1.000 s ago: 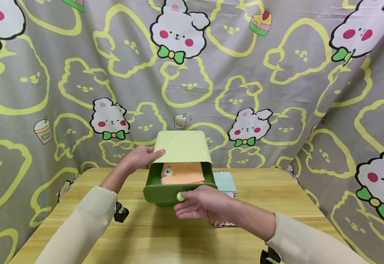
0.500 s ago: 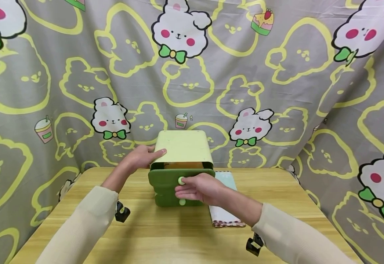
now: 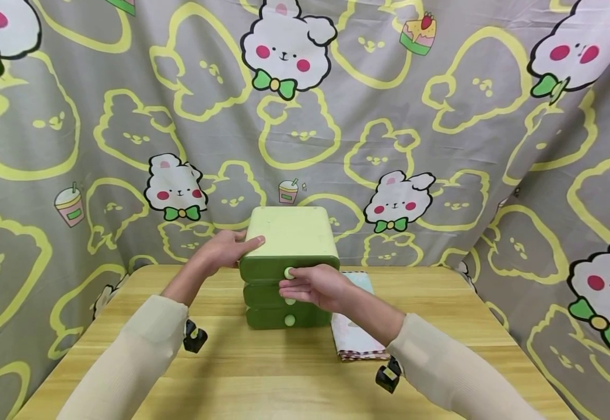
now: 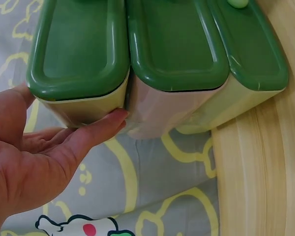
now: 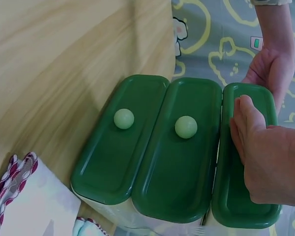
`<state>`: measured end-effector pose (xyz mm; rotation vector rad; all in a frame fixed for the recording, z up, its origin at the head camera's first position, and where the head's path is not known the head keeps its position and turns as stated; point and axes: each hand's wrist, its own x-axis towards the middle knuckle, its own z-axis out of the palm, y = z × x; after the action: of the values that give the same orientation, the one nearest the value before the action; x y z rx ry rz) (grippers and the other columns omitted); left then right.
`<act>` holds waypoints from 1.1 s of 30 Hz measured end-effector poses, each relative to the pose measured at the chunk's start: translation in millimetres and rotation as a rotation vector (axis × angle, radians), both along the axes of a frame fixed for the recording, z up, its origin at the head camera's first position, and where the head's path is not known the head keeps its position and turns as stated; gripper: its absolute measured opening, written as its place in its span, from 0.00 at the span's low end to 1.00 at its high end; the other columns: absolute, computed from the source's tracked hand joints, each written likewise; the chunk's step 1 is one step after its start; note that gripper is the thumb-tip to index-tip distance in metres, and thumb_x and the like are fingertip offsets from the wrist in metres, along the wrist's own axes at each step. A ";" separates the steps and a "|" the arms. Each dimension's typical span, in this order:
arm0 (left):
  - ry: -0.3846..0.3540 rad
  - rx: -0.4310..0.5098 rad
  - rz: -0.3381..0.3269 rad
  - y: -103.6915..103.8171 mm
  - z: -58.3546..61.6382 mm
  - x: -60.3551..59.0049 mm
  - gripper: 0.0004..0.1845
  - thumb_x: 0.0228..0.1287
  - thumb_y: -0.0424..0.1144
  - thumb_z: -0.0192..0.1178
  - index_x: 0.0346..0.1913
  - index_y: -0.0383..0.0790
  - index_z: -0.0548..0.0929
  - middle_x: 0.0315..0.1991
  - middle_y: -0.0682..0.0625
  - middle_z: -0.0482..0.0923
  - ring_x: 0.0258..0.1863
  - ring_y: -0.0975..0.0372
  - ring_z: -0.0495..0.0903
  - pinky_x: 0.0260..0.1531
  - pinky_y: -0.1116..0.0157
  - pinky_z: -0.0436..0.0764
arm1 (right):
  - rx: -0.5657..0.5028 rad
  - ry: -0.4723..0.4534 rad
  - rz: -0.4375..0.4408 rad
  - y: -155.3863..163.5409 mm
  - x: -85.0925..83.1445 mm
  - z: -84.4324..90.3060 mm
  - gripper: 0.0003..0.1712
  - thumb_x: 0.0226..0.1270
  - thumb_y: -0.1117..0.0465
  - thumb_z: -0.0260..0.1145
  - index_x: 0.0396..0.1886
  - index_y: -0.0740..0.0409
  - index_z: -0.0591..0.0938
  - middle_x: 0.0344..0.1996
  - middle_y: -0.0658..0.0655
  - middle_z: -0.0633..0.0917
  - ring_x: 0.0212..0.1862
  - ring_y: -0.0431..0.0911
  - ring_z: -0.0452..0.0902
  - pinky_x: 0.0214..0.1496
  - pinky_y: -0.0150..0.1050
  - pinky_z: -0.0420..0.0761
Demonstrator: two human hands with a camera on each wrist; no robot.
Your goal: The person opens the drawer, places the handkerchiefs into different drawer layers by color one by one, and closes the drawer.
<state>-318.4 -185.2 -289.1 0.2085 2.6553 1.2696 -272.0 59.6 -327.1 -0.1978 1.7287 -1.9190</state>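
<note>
Our left hand (image 3: 224,248) rests flat-fingered, grip released, against the left side of the drawer box (image 3: 289,233) on the desk (image 3: 263,373). Our right hand (image 3: 312,286) presses straight fingers on the closed top drawer (image 3: 263,269), beside folded cloths (image 3: 354,341).

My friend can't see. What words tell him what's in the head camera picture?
A person's right hand presses the top drawer of a small green drawer box shut, while the left hand rests on its side. Folded cloths lie beside it on a wooden table.
</note>
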 end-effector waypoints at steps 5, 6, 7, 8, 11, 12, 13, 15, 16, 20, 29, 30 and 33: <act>0.016 -0.003 -0.012 0.0 0.4 0.4 0.40 0.75 0.60 0.54 0.77 0.35 0.63 0.33 0.48 0.87 0.36 0.61 0.84 0.47 0.59 0.85 | -0.012 -0.009 -0.004 -0.5 -1.8 1.2 0.25 0.82 0.62 0.52 0.70 0.74 0.68 0.65 0.74 0.76 0.66 0.60 0.76 0.62 0.40 0.80; 0.016 -0.003 -0.014 0.2 0.4 0.5 0.40 0.75 0.60 0.54 0.77 0.35 0.63 0.33 0.48 0.87 0.34 0.61 0.84 0.44 0.60 0.85 | -0.013 -0.009 -0.006 -0.5 -2.1 1.4 0.24 0.82 0.62 0.52 0.69 0.74 0.69 0.65 0.74 0.76 0.66 0.60 0.76 0.62 0.40 0.80; 0.015 -0.003 -0.013 0.3 0.5 0.5 0.40 0.75 0.60 0.54 0.77 0.35 0.63 0.32 0.48 0.86 0.33 0.61 0.84 0.43 0.61 0.85 | -0.012 -0.008 -0.009 -0.6 -2.3 1.8 0.25 0.82 0.62 0.52 0.69 0.74 0.68 0.64 0.74 0.76 0.66 0.60 0.76 0.62 0.40 0.80; 0.011 0.000 -0.012 0.6 0.6 0.5 0.40 0.75 0.60 0.54 0.77 0.35 0.62 0.31 0.47 0.86 0.32 0.61 0.84 0.41 0.61 0.85 | -0.011 -0.006 -0.011 -0.6 -2.4 2.2 0.25 0.82 0.62 0.52 0.69 0.74 0.69 0.64 0.74 0.76 0.66 0.60 0.76 0.62 0.40 0.81; 0.000 0.005 -0.008 1.3 1.0 0.2 0.41 0.75 0.60 0.54 0.78 0.36 0.61 0.32 0.47 0.86 0.32 0.61 0.84 0.40 0.62 0.85 | -0.008 -0.001 -0.015 -0.8 -2.9 3.3 0.25 0.82 0.62 0.52 0.69 0.74 0.69 0.64 0.74 0.77 0.65 0.60 0.77 0.61 0.40 0.81; -0.002 0.005 -0.006 1.3 0.9 0.0 0.41 0.75 0.60 0.54 0.78 0.36 0.60 0.33 0.46 0.86 0.32 0.61 0.84 0.41 0.62 0.85 | -0.006 -0.001 -0.015 -0.8 -3.0 3.6 0.24 0.82 0.62 0.52 0.69 0.74 0.69 0.63 0.74 0.77 0.65 0.60 0.77 0.61 0.40 0.81; -0.003 0.005 -0.004 1.3 0.7 -0.4 0.41 0.75 0.60 0.54 0.78 0.36 0.60 0.34 0.46 0.85 0.33 0.60 0.84 0.41 0.61 0.86 | -0.005 -0.001 -0.015 -0.9 -2.9 3.9 0.24 0.82 0.62 0.52 0.69 0.74 0.69 0.63 0.74 0.77 0.65 0.59 0.77 0.61 0.40 0.81; -0.003 0.003 -0.001 1.3 0.7 -0.8 0.41 0.74 0.60 0.55 0.78 0.36 0.61 0.35 0.45 0.85 0.34 0.60 0.84 0.42 0.61 0.86 | -0.004 -0.003 -0.015 -0.9 -2.9 3.9 0.24 0.82 0.62 0.52 0.68 0.74 0.70 0.63 0.74 0.78 0.65 0.60 0.78 0.61 0.40 0.81; -0.002 -0.001 0.002 1.4 0.6 -1.0 0.41 0.74 0.60 0.55 0.78 0.36 0.61 0.35 0.45 0.85 0.34 0.60 0.84 0.42 0.61 0.86 | -0.004 -0.003 -0.016 -0.9 -2.8 3.8 0.24 0.82 0.62 0.52 0.68 0.74 0.70 0.63 0.74 0.78 0.64 0.60 0.78 0.61 0.40 0.81; -0.003 -0.008 0.012 3.0 1.5 -0.3 0.41 0.74 0.60 0.55 0.77 0.34 0.64 0.35 0.46 0.85 0.34 0.60 0.84 0.42 0.61 0.86 | -0.004 0.000 -0.024 -1.0 -3.1 2.5 0.23 0.82 0.62 0.53 0.67 0.74 0.71 0.63 0.74 0.78 0.64 0.60 0.79 0.61 0.41 0.81; 0.007 -0.021 0.035 4.2 1.7 0.3 0.42 0.73 0.61 0.56 0.77 0.34 0.63 0.39 0.44 0.86 0.36 0.60 0.84 0.42 0.60 0.87 | 0.037 0.025 -0.003 0.5 -2.2 -0.2 0.23 0.81 0.62 0.53 0.66 0.75 0.72 0.62 0.74 0.78 0.65 0.63 0.77 0.62 0.42 0.81; 0.009 -0.021 0.036 4.1 1.8 0.4 0.41 0.73 0.60 0.56 0.77 0.34 0.64 0.38 0.44 0.86 0.35 0.60 0.84 0.41 0.60 0.86 | 0.040 0.031 0.001 0.8 -1.6 -0.2 0.22 0.81 0.63 0.53 0.65 0.75 0.72 0.62 0.75 0.78 0.65 0.63 0.77 0.62 0.42 0.81; 0.014 -0.023 0.036 4.0 1.9 0.3 0.40 0.74 0.60 0.56 0.75 0.33 0.66 0.36 0.45 0.86 0.34 0.60 0.84 0.40 0.61 0.86 | 0.056 0.048 0.009 2.3 -0.7 -2.5 0.21 0.80 0.64 0.54 0.63 0.77 0.74 0.60 0.75 0.79 0.63 0.62 0.79 0.61 0.43 0.82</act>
<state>-318.1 -181.2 -287.2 0.1672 2.6961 1.2517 -272.7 62.0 -329.6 -0.2318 1.8077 -1.8714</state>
